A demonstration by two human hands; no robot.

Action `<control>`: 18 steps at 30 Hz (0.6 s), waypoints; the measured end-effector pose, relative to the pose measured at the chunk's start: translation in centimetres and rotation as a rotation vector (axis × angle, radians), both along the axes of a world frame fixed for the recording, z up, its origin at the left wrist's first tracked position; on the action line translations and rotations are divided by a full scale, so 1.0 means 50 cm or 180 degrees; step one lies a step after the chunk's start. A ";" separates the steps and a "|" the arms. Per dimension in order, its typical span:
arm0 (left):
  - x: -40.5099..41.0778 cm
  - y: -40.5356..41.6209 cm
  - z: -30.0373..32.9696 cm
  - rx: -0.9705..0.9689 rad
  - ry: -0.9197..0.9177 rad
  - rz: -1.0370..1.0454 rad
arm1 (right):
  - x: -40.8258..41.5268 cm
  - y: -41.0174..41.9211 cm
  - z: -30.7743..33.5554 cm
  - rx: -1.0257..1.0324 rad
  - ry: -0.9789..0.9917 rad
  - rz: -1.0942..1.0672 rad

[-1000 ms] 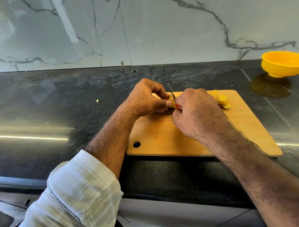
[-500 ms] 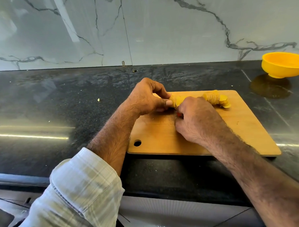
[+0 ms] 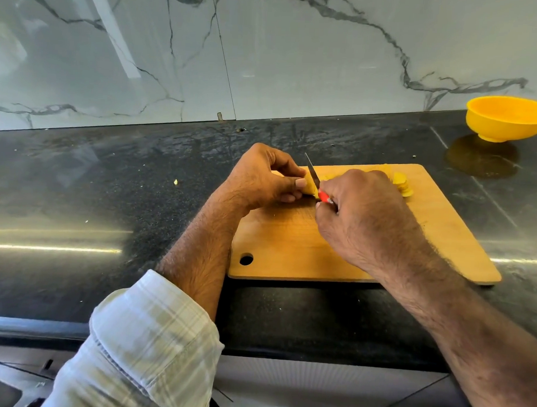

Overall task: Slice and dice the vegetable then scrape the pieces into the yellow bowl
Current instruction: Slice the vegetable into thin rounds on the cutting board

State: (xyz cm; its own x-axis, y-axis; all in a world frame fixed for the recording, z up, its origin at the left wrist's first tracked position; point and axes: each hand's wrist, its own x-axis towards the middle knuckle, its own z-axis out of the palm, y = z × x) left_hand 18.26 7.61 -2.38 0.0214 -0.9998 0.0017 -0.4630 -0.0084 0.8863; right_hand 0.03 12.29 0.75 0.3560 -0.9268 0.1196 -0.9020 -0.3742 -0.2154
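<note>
At the bottom left of the frame a rolled, pale plaid sleeve (image 3: 150, 346) covers the left forearm, which rises bare toward mid-frame. From the lower right the bare right forearm angles up to meet it. Both hands work close together over the far half of a wooden cutting board (image 3: 290, 244), a flat, smooth, light-brown rectangle with rounded corners and a round hole near its lower left corner.

The right hand (image 3: 365, 216) is knuckles-up, fingers curled round the red handle of a small knife (image 3: 316, 180); its thin metal blade points up and away, tilted slightly left. Just left of the blade, the left hand (image 3: 262, 178) arches over the yellow vegetable (image 3: 309, 188), pinching its end between thumb and curled fingertips and pressing it to the board. Behind the right hand, at the board's far edge, lies a row of thin round yellow slices (image 3: 402, 184), overlapping one another.

The board sits on a glossy, speckled black countertop (image 3: 107, 196) that carries bright reflections and a few pale crumbs. In the upper right, well apart from the board, stands the yellow bowl (image 3: 507, 120), round, smooth and matte. Behind everything runs a polished white marble wall (image 3: 298, 50) with grey veins.
</note>
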 end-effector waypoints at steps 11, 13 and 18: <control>-0.004 -0.003 -0.001 -0.0058 -0.0136 0.0059 | 0.025 -0.002 -0.006 0.0180 0.0231 -0.0051; -0.004 -0.003 -0.001 -0.0052 -0.0124 0.0034 | 0.024 -0.013 0.003 0.0298 0.0355 0.0038; -0.006 -0.001 0.004 -0.0044 -0.0080 0.0024 | 0.027 -0.024 0.000 0.0332 0.0563 0.0026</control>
